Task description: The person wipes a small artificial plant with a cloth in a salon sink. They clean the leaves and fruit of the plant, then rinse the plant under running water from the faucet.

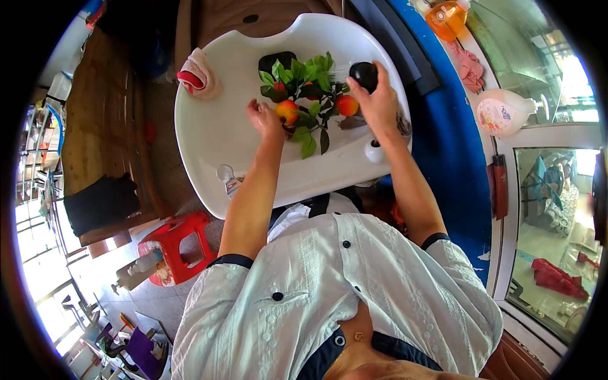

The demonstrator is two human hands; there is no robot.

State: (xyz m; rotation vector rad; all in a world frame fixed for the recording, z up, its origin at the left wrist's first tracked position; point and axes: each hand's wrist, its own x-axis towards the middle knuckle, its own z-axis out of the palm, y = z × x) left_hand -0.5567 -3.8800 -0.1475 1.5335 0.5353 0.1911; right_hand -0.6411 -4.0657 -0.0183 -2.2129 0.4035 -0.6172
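Observation:
My right hand [379, 104] is wrapped around a black shower head [363, 76] at the basin's right side. Fine water jets spray from it leftward onto a leafy artificial branch [304, 76] with green leaves. Orange-red fruits [347, 105] hang on this branch, one of them [287, 112] right beside my left hand [261, 118]. That hand looks wet, its fingers loosely bent and apart, with no object visible in them; whether it touches the fruit is hard to see. All this is inside a white wash basin [215, 139].
A pink-and-red cloth [199, 75] hangs over the basin's left rim. A metal tap lever [228, 177] stands at its near left. Pump bottles, one orange [447, 19] and one pale pink [503, 113], line the right ledge. A red stool [183, 247] is at lower left.

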